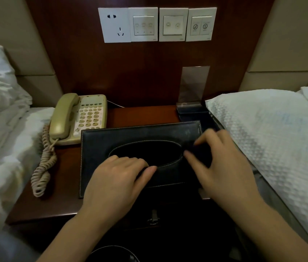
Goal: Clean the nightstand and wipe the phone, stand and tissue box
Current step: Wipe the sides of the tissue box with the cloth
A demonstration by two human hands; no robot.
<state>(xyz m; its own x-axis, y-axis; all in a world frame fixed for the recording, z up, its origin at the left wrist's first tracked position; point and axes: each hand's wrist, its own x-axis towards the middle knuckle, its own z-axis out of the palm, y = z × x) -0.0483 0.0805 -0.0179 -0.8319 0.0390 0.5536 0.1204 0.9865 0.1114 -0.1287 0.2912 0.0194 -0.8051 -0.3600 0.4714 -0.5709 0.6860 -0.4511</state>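
The tissue box point(130, 137), a flat rectangle of dark leather-like material with pale stitching along its edges and around its oval opening, lies on the front half of the nightstand point(64, 178), whose top is smooth reddish-brown wood. Far left, rumpled white bedding point(0, 114) spills against the nightstand's edge. Next comes the phone point(85, 118), a beige plastic desk set with a rounded handset in its cradle, rows of pale oval keys, and a tightly coiled cord point(44, 163) trailing down the wood towards the front. The phone's near corner sits just beside the box's back left corner.

The left hand point(115, 180) rests on the box's near side, its fingers curled over the front lip of the oval opening and its thumb against the leather edge, gripping the rim. The right hand point(223, 163) lies over the box's right end, fingers bent and slightly blurred; something dark seems bunched beneath them, but I cannot tell whether it is a cloth or the box itself.

Behind the box on the right stands the stand point(192, 91), a clear upright acrylic sheet on a dark base, against the wooden wall panel point(130, 72). Above, four white plastic switch plates point(157, 24) sit in a row. At the right edge lies a white pillow point(272, 133) with a waffled texture.
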